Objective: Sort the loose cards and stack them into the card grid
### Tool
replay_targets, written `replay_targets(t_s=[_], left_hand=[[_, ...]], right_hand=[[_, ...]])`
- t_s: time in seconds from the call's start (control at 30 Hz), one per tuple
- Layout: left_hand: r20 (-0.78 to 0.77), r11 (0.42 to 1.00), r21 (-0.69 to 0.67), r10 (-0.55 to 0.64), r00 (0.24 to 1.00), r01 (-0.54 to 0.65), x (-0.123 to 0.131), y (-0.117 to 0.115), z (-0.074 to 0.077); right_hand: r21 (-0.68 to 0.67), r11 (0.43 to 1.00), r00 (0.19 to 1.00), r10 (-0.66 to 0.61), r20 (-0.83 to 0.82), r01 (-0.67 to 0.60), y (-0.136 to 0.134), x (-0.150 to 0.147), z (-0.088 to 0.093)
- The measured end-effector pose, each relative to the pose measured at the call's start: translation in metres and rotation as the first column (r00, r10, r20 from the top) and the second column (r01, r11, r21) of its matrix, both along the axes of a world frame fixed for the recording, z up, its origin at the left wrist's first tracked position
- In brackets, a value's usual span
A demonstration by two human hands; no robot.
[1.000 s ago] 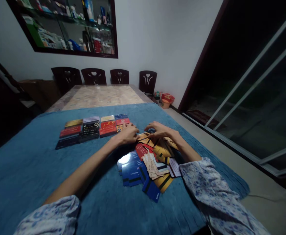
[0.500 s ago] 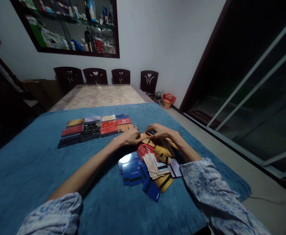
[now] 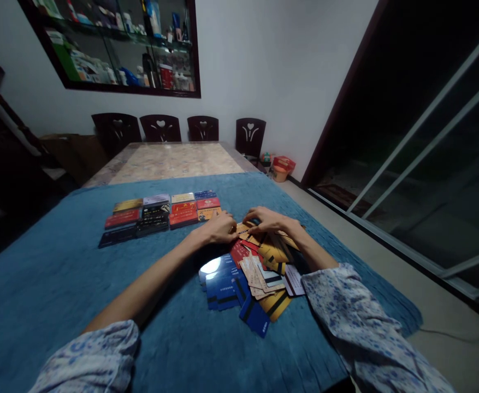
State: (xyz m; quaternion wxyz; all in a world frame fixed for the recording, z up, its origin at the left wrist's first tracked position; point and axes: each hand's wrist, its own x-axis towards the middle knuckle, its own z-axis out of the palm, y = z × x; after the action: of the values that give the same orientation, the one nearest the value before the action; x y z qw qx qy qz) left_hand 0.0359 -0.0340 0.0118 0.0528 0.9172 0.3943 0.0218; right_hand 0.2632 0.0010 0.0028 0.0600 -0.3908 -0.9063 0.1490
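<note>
Loose plastic cards lie in an overlapping heap on a blue cloth (image 3: 173, 305). My right hand (image 3: 268, 219) bends over the heap's far end, its thumb and fingers closed on a gold card (image 3: 244, 229). My left hand (image 3: 218, 227) is curled at the left end of that card; its fingertips are partly hidden. Nearer me in the heap are red cards (image 3: 238, 251), blue cards (image 3: 222, 286), pale cards (image 3: 251, 273) and more gold cards (image 3: 278, 303). Just left of my left hand stands a stack of orange cards (image 3: 207, 213).
Neat rows of stacked cards stand left of my hands, among them red stacks (image 3: 183, 214), black stacks (image 3: 152, 224) and a dark blue stack (image 3: 117, 236). Beyond the cloth is the bare marble-patterned tabletop (image 3: 177, 158), with several dark chairs (image 3: 250, 136) behind it.
Both hands stay almost in the same place over the gold cards. The view has shifted very slightly; the heap and the stacks look the same.
</note>
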Motion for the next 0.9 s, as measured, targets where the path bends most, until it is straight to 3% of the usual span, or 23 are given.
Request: replay_targets(t_s=[0.4,0.7,0.9], left_hand=[[-0.053,0.999,0.023,-0.026,0.998,0.027,0.002,-0.005,0.009],[0.070,0.999,0.002,-0.043,0.997,0.043,-0.007,0.007,0.008],[0.136,0.997,0.056,-0.061,0.989,0.054,-0.012,0.015,0.004]], right_hand=[[0.008,1.000,1.000,0.000,0.027,-0.001,-0.004,-0.002,0.006],[0.046,0.999,0.999,-0.022,-0.027,0.023,-0.011,-0.005,0.014],[0.088,0.994,0.993,-0.058,-0.101,0.067,-0.008,-0.004,0.010]])
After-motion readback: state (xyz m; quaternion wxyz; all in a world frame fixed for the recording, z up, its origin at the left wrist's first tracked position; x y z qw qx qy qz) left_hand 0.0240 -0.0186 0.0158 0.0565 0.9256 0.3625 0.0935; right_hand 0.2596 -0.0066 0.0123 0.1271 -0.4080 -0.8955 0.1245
